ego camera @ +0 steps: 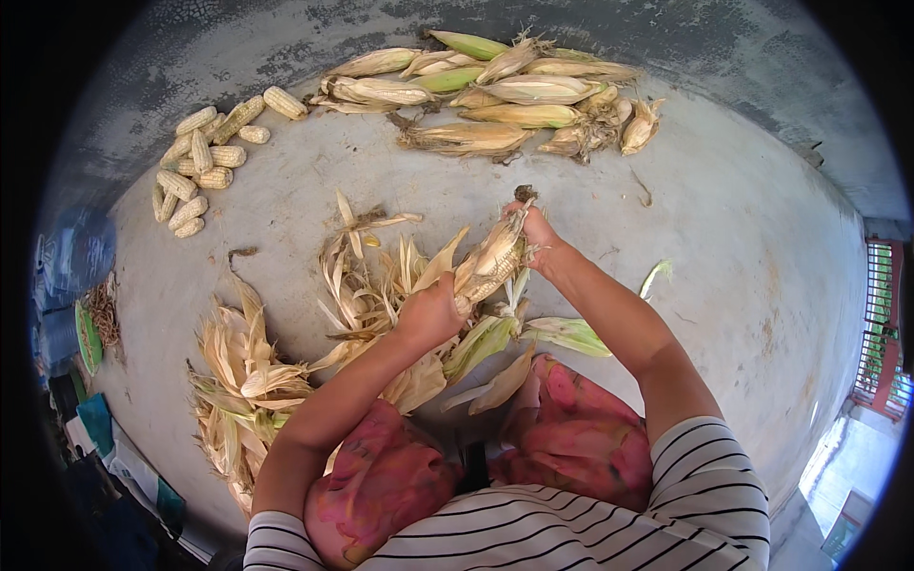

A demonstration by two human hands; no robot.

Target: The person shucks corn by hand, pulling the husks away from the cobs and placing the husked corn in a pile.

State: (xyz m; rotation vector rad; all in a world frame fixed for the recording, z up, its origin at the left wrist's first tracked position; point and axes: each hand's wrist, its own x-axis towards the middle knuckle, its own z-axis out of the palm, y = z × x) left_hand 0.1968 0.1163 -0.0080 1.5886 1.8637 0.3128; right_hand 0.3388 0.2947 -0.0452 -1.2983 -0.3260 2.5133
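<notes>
Between my two hands is a tilted, partly husked corn ear (493,268), its pale kernels showing on the lower right side. My left hand (432,314) grips its lower end. Around the upper end, where dry husk and a dark tuft stick out, my right hand (534,232) is closed. Loose dry husks (364,285) lie just beyond and beside my left hand. Green-tinged husks (485,346) lie below the ear, near my knees. Part of my left hand's grip is hidden by the hand itself.
Unhusked corn ears (493,93) are piled along the far wall. Several bare corn cobs with kernels (203,153) lie at the upper left. A larger husk heap (243,378) is at the left of my legs. Clear plastic bottles (78,250) stand at the left edge; a red barred gate (882,321) is at right.
</notes>
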